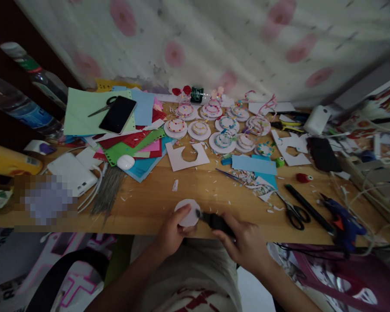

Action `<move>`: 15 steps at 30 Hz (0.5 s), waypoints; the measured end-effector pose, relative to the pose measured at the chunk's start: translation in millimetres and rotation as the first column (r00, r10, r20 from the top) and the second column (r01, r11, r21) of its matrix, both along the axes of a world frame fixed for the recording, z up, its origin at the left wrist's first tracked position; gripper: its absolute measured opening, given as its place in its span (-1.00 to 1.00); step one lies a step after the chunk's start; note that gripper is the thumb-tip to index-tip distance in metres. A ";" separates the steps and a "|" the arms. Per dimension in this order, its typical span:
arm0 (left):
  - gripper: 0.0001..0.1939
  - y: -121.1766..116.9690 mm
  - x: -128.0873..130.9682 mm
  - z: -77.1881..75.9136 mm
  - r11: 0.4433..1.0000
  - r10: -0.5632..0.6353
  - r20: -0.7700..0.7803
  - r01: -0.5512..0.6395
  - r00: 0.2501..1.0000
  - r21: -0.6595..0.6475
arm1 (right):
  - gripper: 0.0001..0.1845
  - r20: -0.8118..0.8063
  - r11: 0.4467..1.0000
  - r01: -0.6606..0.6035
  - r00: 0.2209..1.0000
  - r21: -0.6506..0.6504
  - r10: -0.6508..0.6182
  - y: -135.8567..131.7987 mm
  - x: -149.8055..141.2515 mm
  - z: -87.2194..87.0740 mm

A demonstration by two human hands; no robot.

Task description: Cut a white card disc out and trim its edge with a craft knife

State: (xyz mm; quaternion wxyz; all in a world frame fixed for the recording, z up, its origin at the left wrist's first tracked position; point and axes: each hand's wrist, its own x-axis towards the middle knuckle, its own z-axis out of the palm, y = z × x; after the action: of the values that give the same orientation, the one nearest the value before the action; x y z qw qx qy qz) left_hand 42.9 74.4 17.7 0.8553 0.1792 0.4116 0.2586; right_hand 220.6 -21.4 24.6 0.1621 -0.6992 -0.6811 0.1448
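My left hand is closed on a small white disc, thumb on top and fingers underneath, at the table's front edge. My right hand grips what looks like a black utility knife; its tip meets the disc's right edge and is blurred. Beyond the hands stand several small tiered paper cakes on white round bases, trimmed with coloured beads. A white sheet with a round cutout lies in front of them. Black-handled scissors rest to the right.
A blue glue gun and a black rod lie at right. Coloured papers with a phone on them fill the left back. Thin wires, a white power bank and bottles are at left. Paper scraps litter the middle.
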 end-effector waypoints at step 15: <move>-0.64 2.0 -10.2 -14.6 0.996 -0.090 0.039 0.090 0.995 0.004 | -0.54 -0.064 0.995 -0.096 0.994 -0.028 0.094 -1.6 2.7 18.8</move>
State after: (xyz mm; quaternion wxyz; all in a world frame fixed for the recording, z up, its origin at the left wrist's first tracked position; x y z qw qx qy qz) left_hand 32.8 76.4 3.1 0.8738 0.1934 0.3862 0.2235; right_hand 223.4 -23.0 43.3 0.1656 -0.6636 -0.7058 0.1846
